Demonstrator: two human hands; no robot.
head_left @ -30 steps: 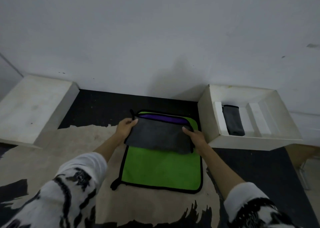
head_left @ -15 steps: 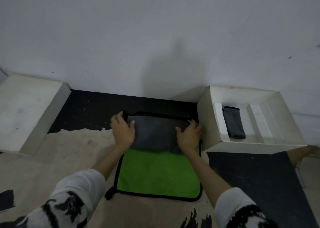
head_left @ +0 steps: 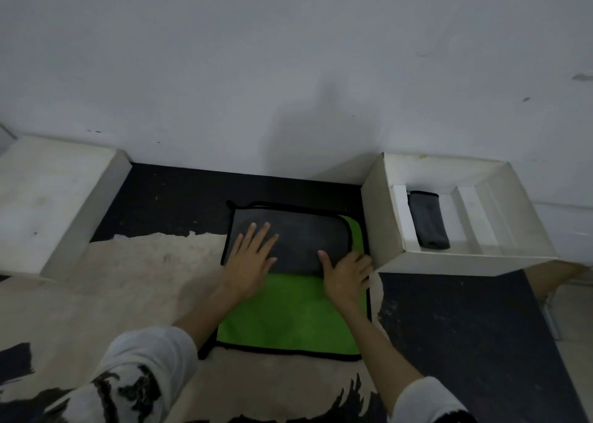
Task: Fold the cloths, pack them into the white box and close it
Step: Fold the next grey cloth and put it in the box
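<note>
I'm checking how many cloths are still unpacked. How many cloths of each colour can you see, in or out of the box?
Grey cloths: 2, one folded over under both hands and one folded inside the white box
Green cloths: 1, flat beneath the grey one
Total: 3 cloths, 2 outside the box

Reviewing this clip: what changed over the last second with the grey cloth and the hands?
A second ago both hands pinched the grey cloth's far edge, folding it over the green cloth with a purple strip showing. Now the fold is laid down: the left hand and right hand press flat on the grey cloth, and the purple is covered. The green cloth, the white box and the folded cloth inside it stayed put.
</note>
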